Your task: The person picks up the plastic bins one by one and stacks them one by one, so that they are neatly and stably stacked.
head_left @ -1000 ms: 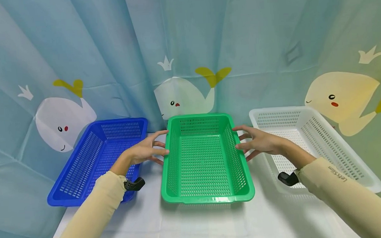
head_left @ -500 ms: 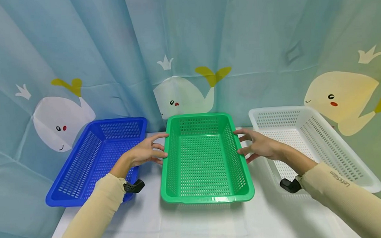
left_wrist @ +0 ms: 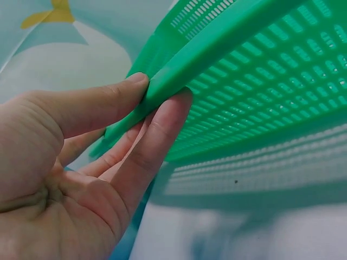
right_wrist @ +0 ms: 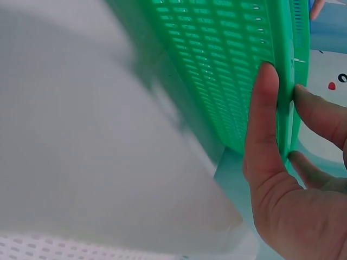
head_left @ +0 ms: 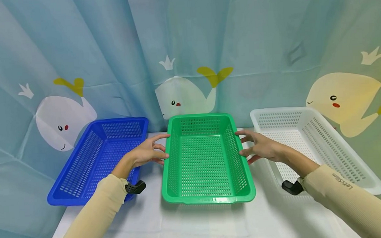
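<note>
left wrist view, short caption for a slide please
Left hand pinches the green basket rim between thumb and fingers.

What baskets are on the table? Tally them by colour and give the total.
Blue perforated plastic basket: 1
Green perforated plastic basket: 1, its rim pinched by the left hand and the right hand
White perforated plastic basket: 1
Total: 3 baskets

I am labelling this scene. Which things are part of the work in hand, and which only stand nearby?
In hand:
- green basket
- left hand, pinching its left rim
- right hand, pinching its right rim

Only nearby:
- blue basket
- white basket
- whale-print curtain
- white table
</note>
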Available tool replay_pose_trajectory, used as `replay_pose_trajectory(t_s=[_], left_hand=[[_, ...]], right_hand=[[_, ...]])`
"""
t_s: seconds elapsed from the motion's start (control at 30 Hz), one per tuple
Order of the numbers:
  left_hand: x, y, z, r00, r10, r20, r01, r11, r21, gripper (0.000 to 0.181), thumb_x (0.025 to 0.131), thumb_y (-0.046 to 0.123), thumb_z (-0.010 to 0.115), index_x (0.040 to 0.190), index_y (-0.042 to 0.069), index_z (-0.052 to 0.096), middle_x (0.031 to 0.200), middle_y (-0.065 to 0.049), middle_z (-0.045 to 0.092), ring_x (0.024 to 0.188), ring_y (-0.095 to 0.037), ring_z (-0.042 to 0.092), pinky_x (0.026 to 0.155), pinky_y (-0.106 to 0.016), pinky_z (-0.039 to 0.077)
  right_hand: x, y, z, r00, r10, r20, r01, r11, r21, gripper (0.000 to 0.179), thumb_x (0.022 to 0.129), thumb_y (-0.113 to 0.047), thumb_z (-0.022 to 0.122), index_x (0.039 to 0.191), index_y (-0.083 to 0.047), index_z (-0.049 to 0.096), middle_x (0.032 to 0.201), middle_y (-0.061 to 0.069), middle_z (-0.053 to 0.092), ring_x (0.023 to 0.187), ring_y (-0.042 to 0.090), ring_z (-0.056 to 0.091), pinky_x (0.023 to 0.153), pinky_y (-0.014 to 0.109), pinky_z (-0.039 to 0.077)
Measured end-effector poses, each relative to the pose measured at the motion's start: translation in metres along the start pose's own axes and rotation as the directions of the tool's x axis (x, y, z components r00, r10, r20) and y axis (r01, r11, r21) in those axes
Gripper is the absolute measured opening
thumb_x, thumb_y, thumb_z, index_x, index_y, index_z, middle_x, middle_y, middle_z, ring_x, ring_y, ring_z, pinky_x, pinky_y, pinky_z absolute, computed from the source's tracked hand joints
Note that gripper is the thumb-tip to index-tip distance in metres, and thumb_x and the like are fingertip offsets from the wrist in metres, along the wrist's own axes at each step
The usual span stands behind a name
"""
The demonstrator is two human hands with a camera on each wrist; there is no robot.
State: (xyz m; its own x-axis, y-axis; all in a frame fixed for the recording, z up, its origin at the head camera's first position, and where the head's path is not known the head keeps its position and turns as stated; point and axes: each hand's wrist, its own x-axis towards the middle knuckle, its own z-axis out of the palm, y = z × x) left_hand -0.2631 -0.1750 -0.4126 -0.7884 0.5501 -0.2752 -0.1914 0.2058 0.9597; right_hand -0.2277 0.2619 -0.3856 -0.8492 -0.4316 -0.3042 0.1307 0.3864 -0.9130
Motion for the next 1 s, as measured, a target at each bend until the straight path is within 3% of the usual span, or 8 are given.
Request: replay_pose_trajectory(t_s=[0.33, 0.6, 0.77, 1.0], left_hand=[[-0.002, 0.004, 0.002, 1.000, 0.007, -0.013, -0.007, 1.000, -0.010, 0.087, 0.091, -0.010, 0.071, 0.163, 0.016, 0.030, 0.104, -0.013, 0.052, 0.081, -0.024, 0.066, 0.084, -0.049, 0.062], [-0.007, 0.009, 0.000, 0.998, 0.009, -0.054, -0.006, 0.998, 0.059, 0.082, 0.092, -0.004, 0.074, 0.161, 0.017, 0.035, 0.118, -0.020, 0.053, 0.088, -0.027, 0.068, 0.093, -0.058, 0.057], [-0.012, 0.016, -0.001, 0.997, 0.019, -0.081, -0.012, 0.996, 0.087, 0.081, 0.092, -0.002, 0.075, 0.160, 0.020, 0.038, 0.126, -0.022, 0.051, 0.091, -0.029, 0.069, 0.096, -0.059, 0.055], [-0.023, 0.031, -0.001, 0.993, 0.048, -0.105, -0.038, 0.995, 0.091, 0.079, 0.092, -0.001, 0.076, 0.158, 0.024, 0.041, 0.124, -0.020, 0.050, 0.094, -0.030, 0.069, 0.095, -0.058, 0.056]], right_hand=[[-0.002, -0.002, 0.002, 1.000, -0.024, -0.014, 0.024, 1.000, -0.015, 0.086, 0.095, 0.005, 0.068, 0.162, -0.002, 0.017, 0.152, 0.035, 0.028, 0.090, 0.032, 0.067, 0.076, 0.051, 0.064], [-0.008, -0.010, 0.006, 0.999, -0.043, -0.017, 0.043, 0.999, 0.003, 0.087, 0.095, 0.007, 0.068, 0.163, -0.001, 0.015, 0.152, 0.036, 0.028, 0.086, 0.033, 0.068, 0.075, 0.050, 0.064], [-0.014, -0.020, 0.003, 0.997, -0.071, -0.036, 0.070, 0.997, -0.027, 0.085, 0.095, 0.006, 0.068, 0.163, -0.001, 0.018, 0.151, 0.036, 0.030, 0.093, 0.030, 0.069, 0.076, 0.048, 0.064], [-0.025, -0.036, -0.002, 0.990, -0.128, -0.056, 0.126, 0.991, -0.035, 0.083, 0.094, 0.003, 0.071, 0.162, -0.002, 0.023, 0.151, 0.033, 0.031, 0.095, 0.031, 0.069, 0.077, 0.046, 0.064]])
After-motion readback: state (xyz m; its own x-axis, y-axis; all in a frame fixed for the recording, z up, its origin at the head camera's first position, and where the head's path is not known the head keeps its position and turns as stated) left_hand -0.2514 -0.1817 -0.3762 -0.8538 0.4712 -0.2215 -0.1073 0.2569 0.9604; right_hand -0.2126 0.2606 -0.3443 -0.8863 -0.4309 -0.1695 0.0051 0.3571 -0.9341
